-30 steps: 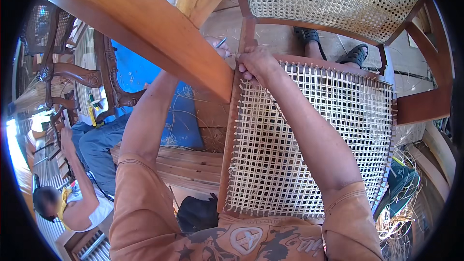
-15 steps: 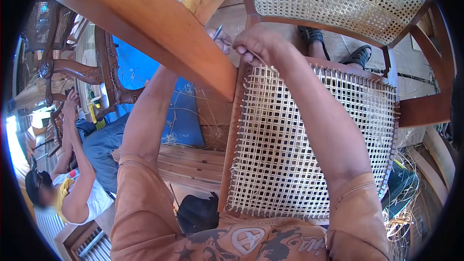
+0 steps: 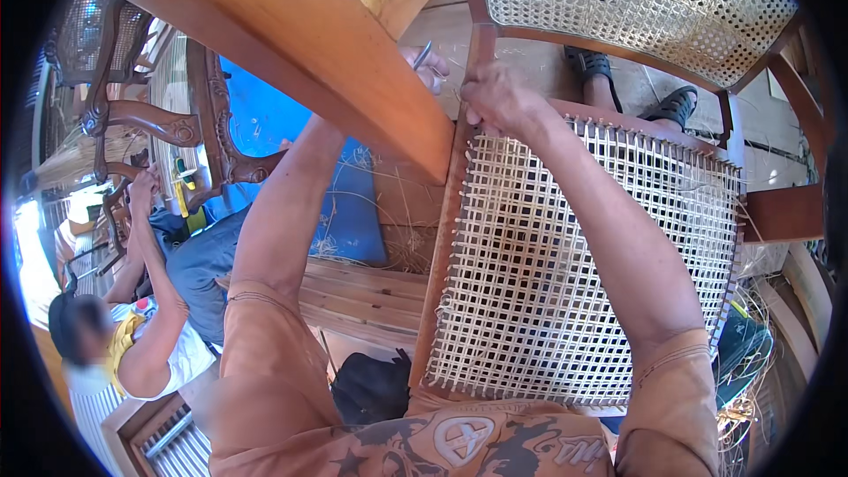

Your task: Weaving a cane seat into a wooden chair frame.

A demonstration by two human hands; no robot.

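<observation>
A wooden chair seat (image 3: pixel 448 238) woven with pale cane strands (image 3: pixel 548 238) lies before me, with pegs along its edges. My right hand (image 3: pixel 508 99) is closed at the seat's far left corner, its fingers pinched low against the frame; what they hold is too small to make out. Just left of it, beyond a thick wooden beam (image 3: pixel 291 44), my left hand (image 3: pixel 431 71) is closed round a slim pointed metal tool (image 3: pixel 422 55). The beam hides my left wrist, and a small gap separates the hands.
The chair's cane back (image 3: pixel 636 9) rises at the far side, near someone's sandalled feet (image 3: pixel 671 106). At left a co-worker (image 3: pixel 155 336) sits beside a carved chair frame (image 3: pixel 150 124). A blue mat (image 3: pixel 349 221) and wooden slats (image 3: pixel 362 296) lie left of the seat.
My right hand has drawn slightly right and down, away from my left hand, toward the seat corner. The whole view has shifted a little, and the co-worker's hands have moved.
</observation>
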